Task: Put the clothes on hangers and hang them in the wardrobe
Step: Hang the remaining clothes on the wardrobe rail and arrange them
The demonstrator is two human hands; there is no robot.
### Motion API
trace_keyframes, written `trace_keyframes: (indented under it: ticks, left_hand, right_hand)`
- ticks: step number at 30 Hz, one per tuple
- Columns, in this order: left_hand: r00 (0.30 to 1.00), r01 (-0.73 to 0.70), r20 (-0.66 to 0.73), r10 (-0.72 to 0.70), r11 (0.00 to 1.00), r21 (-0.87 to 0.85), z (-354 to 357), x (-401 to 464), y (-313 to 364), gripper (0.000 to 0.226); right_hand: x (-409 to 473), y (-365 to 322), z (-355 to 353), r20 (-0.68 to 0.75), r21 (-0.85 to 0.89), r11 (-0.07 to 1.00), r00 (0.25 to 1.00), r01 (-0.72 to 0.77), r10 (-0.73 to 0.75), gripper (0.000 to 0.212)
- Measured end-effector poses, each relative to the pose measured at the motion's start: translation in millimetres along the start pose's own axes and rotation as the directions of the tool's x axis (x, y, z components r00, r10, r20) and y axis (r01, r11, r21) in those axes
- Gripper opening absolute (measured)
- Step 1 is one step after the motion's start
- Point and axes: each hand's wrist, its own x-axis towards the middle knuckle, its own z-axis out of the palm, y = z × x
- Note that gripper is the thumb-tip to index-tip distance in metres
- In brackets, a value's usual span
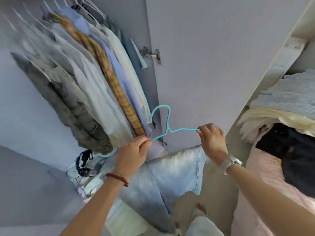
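Both hands pinch the blue wire hanger point(167, 128): left hand point(132, 154) low end, right hand point(213, 138) high end, jeans point(170, 169) draped below. Level it, keep the denim centred, then hook the wardrobe rail.

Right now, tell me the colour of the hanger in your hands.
Light blue hanger, clearest in the head view.

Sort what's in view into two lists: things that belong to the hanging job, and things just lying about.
Job in hand:
- blue hanger, gripped at both ends by left hand and right hand
- light denim garment draped below it
- hung clothes in the wardrobe

Lying about:
- folded stack on the right shelf
- black fabric
- printed cloth
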Motion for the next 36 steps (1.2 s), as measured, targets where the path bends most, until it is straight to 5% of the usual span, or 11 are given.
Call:
trace_keyframes:
  ticks: [6,11,17,22,28,32,36]
  left_hand:
    - [0.932,0.227,-0.3,-0.204,0.973,0.046,-61,-32,-56,0.007]
    - [0.797,0.367,-0.513,-0.319,0.93,-0.008,-116,-38,-82,0.007]
    - [0.677,0.4,-0.69,-0.255,0.915,0.055,-186,-14,-100,0.011]
    - [0.513,0.535,-0.819,-0.259,0.842,0.069,-246,12,-123,0.016]
    - [0.389,0.638,-0.884,-0.258,0.768,0.056,-277,29,-124,0.031]
    - [0.41,0.598,-0.911,-0.042,0.767,0.234,-289,34,-104,0.045]
    - [0.447,0.629,-0.883,0.145,0.651,0.425,-312,46,-94,0.055]
  right_hand:
    - [39,-95,18,0.078,0.075,0.907,0.905,0.414,-0.419,0.014]
    - [75,-174,18,0.104,0.262,0.684,0.684,0.681,-0.722,0.03]
    - [118,-250,25,0.151,0.386,0.401,0.371,0.831,-0.916,0.033]
    - [130,-320,36,0.018,0.615,0.321,0.394,0.72,-0.919,0.023]
    - [144,-382,58,0.032,0.654,0.341,0.426,0.675,-0.904,0.025]
    - [148,-417,72,0.062,0.733,0.358,0.468,0.578,-0.882,0.022]
    - [157,-454,81,0.067,0.795,0.355,0.51,0.492,-0.857,0.02]
